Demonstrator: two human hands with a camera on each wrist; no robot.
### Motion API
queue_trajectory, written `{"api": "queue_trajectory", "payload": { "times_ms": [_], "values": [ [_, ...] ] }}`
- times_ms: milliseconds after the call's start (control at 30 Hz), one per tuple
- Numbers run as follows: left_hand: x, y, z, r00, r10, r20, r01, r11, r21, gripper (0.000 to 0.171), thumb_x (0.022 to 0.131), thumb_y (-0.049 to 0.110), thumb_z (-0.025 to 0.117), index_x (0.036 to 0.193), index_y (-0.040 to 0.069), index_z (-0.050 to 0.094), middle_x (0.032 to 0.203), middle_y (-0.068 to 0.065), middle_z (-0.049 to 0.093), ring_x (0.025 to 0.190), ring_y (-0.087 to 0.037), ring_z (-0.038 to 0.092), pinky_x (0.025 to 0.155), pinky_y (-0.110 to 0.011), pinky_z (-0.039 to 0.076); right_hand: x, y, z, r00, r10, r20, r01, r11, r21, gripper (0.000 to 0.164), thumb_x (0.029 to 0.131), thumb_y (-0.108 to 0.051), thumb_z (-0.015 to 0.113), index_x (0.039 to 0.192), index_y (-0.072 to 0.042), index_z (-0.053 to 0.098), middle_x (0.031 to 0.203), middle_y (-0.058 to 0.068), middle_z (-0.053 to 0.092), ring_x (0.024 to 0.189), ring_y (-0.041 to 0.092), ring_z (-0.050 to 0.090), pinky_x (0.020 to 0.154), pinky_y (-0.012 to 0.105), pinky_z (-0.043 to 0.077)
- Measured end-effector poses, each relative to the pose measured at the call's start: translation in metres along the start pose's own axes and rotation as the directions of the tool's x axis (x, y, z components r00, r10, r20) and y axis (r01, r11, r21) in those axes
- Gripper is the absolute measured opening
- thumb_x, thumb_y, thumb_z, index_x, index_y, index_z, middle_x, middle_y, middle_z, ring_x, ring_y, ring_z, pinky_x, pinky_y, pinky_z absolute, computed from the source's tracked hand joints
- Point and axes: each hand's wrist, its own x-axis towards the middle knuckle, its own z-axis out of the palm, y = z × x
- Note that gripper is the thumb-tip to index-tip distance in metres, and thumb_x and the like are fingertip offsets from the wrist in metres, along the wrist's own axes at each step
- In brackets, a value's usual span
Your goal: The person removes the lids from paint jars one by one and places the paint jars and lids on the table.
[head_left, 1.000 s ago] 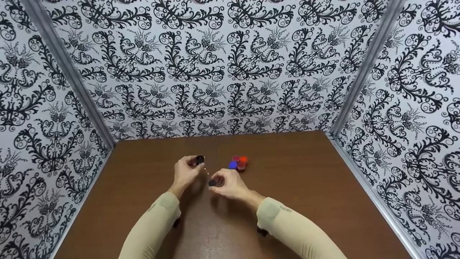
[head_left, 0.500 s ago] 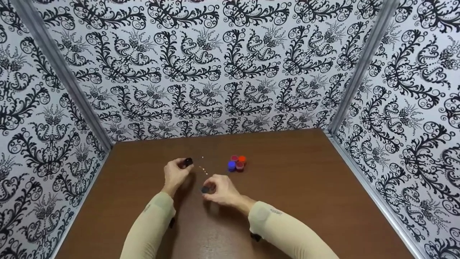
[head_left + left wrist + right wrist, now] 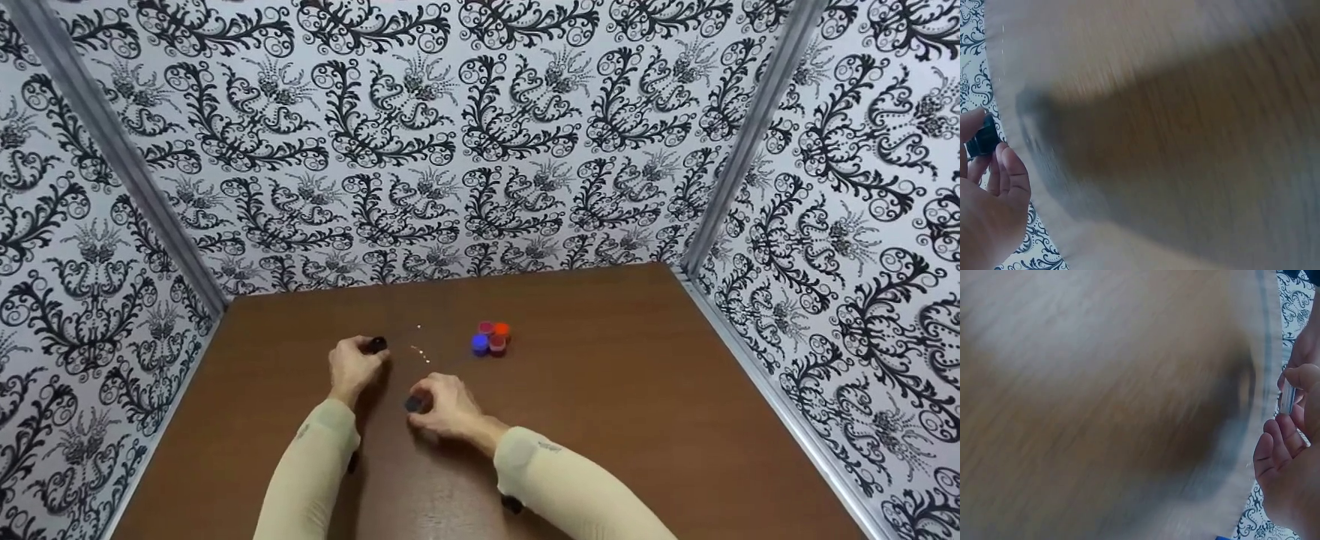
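Note:
My left hand (image 3: pixel 352 369) pinches a small black jar (image 3: pixel 376 345) between thumb and fingers, above the table's left middle. In the left wrist view the same dark jar (image 3: pixel 985 138) shows at the left edge. My right hand (image 3: pixel 450 407), closer to me, pinches a small dark disc that looks like a lid (image 3: pixel 414 405). Seen edge-on in the right wrist view, that lid (image 3: pixel 1287 397) is thin and pale. The hands are apart. What is inside the black jar cannot be seen.
Beyond my right hand, several small paint-like jars stand clustered: a blue jar (image 3: pixel 480 345), an orange jar (image 3: pixel 502 330) and reddish ones (image 3: pixel 497 345). Tiny bright specks (image 3: pixel 421 352) show on the brown table (image 3: pixel 600 375). Patterned walls (image 3: pixel 465 150) enclose its back and sides.
Both hands have moved left and toward me in the view, each keeping its piece. The jar cluster, partly covered before by my right hand, is now fully visible.

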Motion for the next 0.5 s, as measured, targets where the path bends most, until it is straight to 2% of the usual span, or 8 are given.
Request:
{"api": "queue_trajectory", "payload": {
  "times_ms": [167, 333, 500],
  "values": [
    [0.001, -0.004, -0.001, 1.0, -0.013, 0.025, 0.012, 0.999, 0.036, 0.044, 0.094, 0.024, 0.085, 0.129, -0.001, 0.081, 0.129, -0.026, 0.081, 0.128, -0.05, 0.072, 0.116, -0.06, 0.056, -0.002, -0.007, 0.008, 0.999, -0.016, 0.041, 0.018, 0.998, -0.055, 0.033, 0.088, -0.032, 0.091, 0.118, -0.02, 0.085, 0.109, -0.004, 0.077, 0.098, 0.008, 0.07, 0.088, 0.024, 0.058],
    [0.002, -0.006, -0.001, 0.999, -0.011, 0.043, 0.008, 0.998, 0.062, 0.043, 0.093, 0.024, 0.085, 0.128, -0.002, 0.081, 0.13, -0.027, 0.081, 0.128, -0.05, 0.072, 0.116, -0.06, 0.056, -0.005, -0.013, 0.015, 0.997, 0.004, 0.08, 0.0, 0.998, -0.055, 0.032, 0.09, -0.035, 0.091, 0.118, -0.021, 0.084, 0.11, -0.005, 0.076, 0.099, 0.009, 0.069, 0.089, 0.026, 0.059],
    [0.003, -0.009, 0.0, 0.997, -0.021, 0.075, 0.015, 0.997, 0.082, 0.045, 0.094, 0.024, 0.084, 0.13, -0.004, 0.079, 0.131, -0.029, 0.079, 0.128, -0.052, 0.071, 0.114, -0.062, 0.056, -0.005, -0.013, 0.02, 0.996, -0.006, 0.084, 0.013, 0.997, -0.081, 0.03, 0.091, -0.036, 0.091, 0.116, -0.02, 0.084, 0.109, -0.005, 0.077, 0.098, 0.009, 0.069, 0.088, 0.026, 0.059]
  ]
}}
